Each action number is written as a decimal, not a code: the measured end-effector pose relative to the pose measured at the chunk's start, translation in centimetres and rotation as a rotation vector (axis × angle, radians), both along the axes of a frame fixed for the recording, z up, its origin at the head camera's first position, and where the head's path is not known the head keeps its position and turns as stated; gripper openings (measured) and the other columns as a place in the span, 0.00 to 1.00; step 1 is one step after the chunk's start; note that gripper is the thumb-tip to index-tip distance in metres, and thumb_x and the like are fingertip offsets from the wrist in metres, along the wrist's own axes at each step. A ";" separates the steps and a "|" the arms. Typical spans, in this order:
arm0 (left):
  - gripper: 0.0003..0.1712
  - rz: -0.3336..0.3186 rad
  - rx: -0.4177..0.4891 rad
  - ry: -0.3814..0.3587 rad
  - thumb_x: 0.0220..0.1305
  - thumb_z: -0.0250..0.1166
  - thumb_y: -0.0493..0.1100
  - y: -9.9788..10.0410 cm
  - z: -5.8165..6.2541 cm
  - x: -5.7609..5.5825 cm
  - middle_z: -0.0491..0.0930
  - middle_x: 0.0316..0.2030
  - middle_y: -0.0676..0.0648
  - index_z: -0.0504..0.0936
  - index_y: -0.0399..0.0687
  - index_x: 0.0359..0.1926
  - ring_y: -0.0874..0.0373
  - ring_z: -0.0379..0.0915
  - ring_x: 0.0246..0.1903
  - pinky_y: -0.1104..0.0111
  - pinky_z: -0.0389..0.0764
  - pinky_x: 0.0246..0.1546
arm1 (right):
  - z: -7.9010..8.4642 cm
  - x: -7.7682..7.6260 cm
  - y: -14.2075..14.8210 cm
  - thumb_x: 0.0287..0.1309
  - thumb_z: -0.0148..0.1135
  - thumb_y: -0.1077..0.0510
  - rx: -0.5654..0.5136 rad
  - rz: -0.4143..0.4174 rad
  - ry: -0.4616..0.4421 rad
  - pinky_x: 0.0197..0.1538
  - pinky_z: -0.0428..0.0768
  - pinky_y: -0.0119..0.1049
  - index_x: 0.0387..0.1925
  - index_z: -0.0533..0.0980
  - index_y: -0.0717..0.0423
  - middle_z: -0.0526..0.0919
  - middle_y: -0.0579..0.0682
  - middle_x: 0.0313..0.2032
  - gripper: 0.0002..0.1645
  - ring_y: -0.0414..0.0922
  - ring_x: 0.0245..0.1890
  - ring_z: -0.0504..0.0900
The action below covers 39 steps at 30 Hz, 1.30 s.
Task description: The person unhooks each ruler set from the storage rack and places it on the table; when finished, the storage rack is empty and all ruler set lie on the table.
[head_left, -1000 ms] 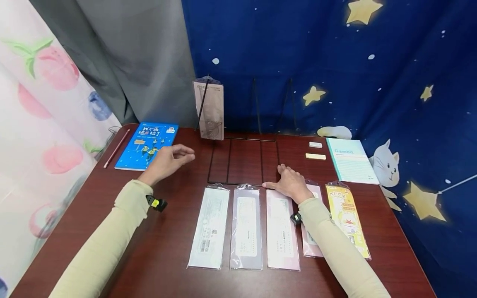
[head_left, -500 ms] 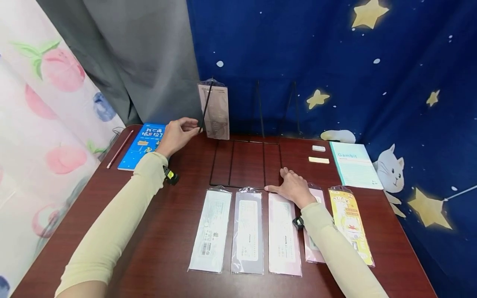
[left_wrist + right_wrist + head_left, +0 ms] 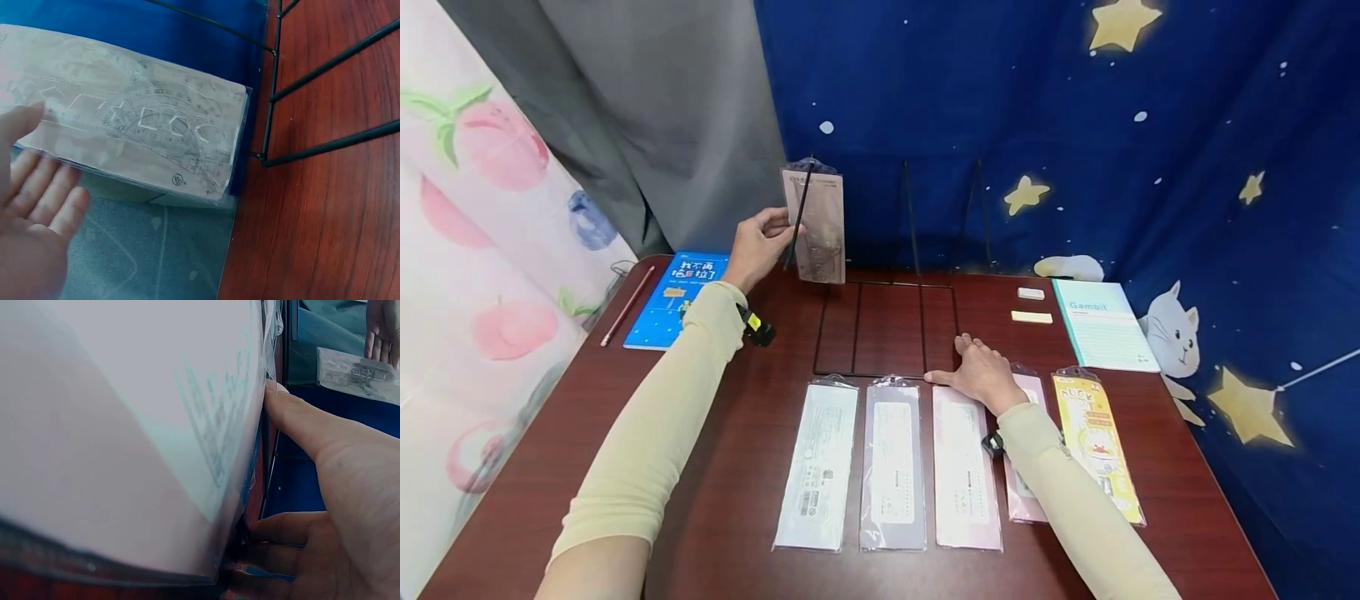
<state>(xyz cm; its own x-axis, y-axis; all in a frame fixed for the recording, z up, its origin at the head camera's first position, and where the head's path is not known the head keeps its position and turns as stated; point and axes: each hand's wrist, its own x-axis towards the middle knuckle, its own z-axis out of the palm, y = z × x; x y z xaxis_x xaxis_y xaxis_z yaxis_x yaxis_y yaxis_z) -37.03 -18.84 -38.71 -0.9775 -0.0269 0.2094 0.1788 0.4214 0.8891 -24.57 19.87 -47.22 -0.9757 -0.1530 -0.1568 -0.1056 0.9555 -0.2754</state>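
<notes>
A clear-wrapped ruler set (image 3: 826, 208) with a protractor in it hangs from the left side of the black wire rack (image 3: 856, 329). My left hand (image 3: 762, 246) is at the packet's left edge. In the left wrist view the thumb overlaps the packet's face (image 3: 187, 137), and the fairly straight fingers (image 3: 53, 194) show along its edge. My right hand (image 3: 981, 371) rests at the front right corner of the rack's base, thumb (image 3: 297, 419) by the front bar and fingers along the side bar. Its wrist lies over the pale pink packets (image 3: 966, 475).
White (image 3: 816, 467), grey (image 3: 892, 467) and yellow (image 3: 1097, 442) packets lie in a row before the rack. A blue book (image 3: 658, 304) and pencil (image 3: 627, 307) are at left. An eraser (image 3: 1031, 293), yellow strip (image 3: 1032, 317) and notebook (image 3: 1105, 325) lie at right. Curtains hang behind.
My left hand has moved from above the blue book, up and to the right, past the rack's upright rod to the hanging ruler set. My right hand has stayed at the rack's corner.
</notes>
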 end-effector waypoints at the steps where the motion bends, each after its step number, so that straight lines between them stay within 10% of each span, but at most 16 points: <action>1: 0.28 0.012 0.003 0.016 0.70 0.68 0.55 0.1 0.0 -0.1 0.84 0.59 0.40 0.81 0.47 0.65 0.52 0.82 0.59 0.59 0.78 0.64 | 0.0 0.0 0.0 0.54 0.68 0.24 0.001 -0.001 -0.003 0.72 0.68 0.65 0.77 0.62 0.62 0.64 0.66 0.76 0.65 0.65 0.75 0.66; 10: 0.16 0.053 -0.004 0.095 0.73 0.67 0.50 0.4 -0.3 0.7 0.89 0.43 0.47 0.88 0.44 0.52 0.74 0.81 0.37 0.70 0.83 0.50 | -0.1 -0.1 -0.1 0.54 0.69 0.25 0.003 -0.011 -0.021 0.73 0.66 0.64 0.78 0.61 0.62 0.63 0.65 0.77 0.65 0.64 0.77 0.64; 39: 0.18 -0.018 0.180 0.120 0.73 0.66 0.49 0.3 -2.3 6.8 0.87 0.38 0.62 0.87 0.40 0.52 0.71 0.85 0.36 0.78 0.84 0.44 | 0.0 -0.2 -0.2 0.54 0.69 0.25 0.003 -0.010 -0.019 0.75 0.65 0.62 0.78 0.61 0.62 0.64 0.65 0.77 0.65 0.64 0.77 0.64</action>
<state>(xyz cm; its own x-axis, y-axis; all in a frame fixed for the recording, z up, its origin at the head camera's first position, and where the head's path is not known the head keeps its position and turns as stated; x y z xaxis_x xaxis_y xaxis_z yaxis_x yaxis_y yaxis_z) -30.25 -18.55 -41.02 -0.9464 -0.0575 0.3177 0.2940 0.2533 0.9216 -24.81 19.67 -47.24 -0.9740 -0.1423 -0.1762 -0.0903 0.9574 -0.2743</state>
